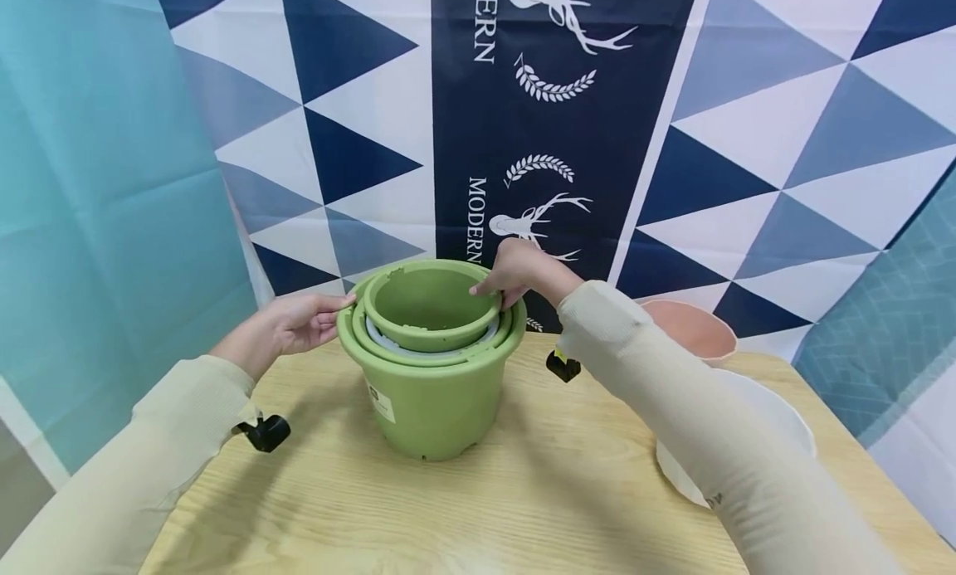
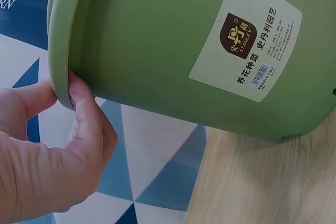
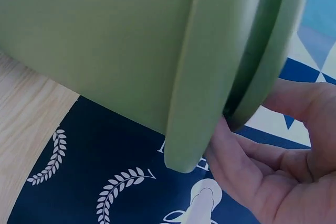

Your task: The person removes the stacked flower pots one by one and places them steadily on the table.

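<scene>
Starting nearest you, your left sleeve [image 1: 142, 450] and right sleeve [image 1: 695, 417] reach forward over the wooden table [image 1: 373, 525], a black device [image 1: 269, 434] at the left wrist and another black unit [image 1: 563, 366] near the right. On your right, partly covered by that sleeve, lies a white vessel [image 1: 780, 417]. The outer pot [image 1: 441, 409], green, stands upright near the table's far edge, its label [image 2: 247, 38] on the front left reading STANLEY. Your left hand [image 1: 306, 322] is nearly closed, thumb and fingers pinching the outer pot's rim at its left side. Inside the outer pot are nested a middle pot [image 1: 418, 361], also green, then a pale rim [image 1: 381, 340], then the green inner pot [image 1: 433, 297], uppermost. Your right hand [image 1: 517, 270] is likewise nearly closed, gripping the inner pot's rim at the right between thumb and fingers. Farther right, behind the white vessel, sits an orange pot [image 1: 695, 326]. Behind everything hang a triangle-patterned cloth [image 1: 373, 143] and, to your left, a teal curtain [image 1: 97, 185].
</scene>
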{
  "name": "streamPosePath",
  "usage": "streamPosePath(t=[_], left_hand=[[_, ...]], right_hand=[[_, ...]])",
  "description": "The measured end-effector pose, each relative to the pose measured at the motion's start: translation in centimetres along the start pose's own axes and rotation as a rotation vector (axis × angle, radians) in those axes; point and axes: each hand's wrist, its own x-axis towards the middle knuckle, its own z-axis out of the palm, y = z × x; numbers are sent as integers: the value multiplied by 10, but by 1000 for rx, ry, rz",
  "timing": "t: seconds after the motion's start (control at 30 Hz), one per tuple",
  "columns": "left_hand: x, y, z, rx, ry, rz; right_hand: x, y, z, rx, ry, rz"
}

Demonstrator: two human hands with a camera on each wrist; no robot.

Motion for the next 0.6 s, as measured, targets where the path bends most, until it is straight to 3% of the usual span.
streamPosePath(t=[0.07,0.33,0.6], left_hand=[[2,0,1,0,-7,-7],[4,4,5,15,81,-23],[4,3,2,-8,94,-30]], right_hand=[[1,-1,1,-27,9,11],[3,-7,8,-49,107,18],[6,-16,16,-255,191,-30]])
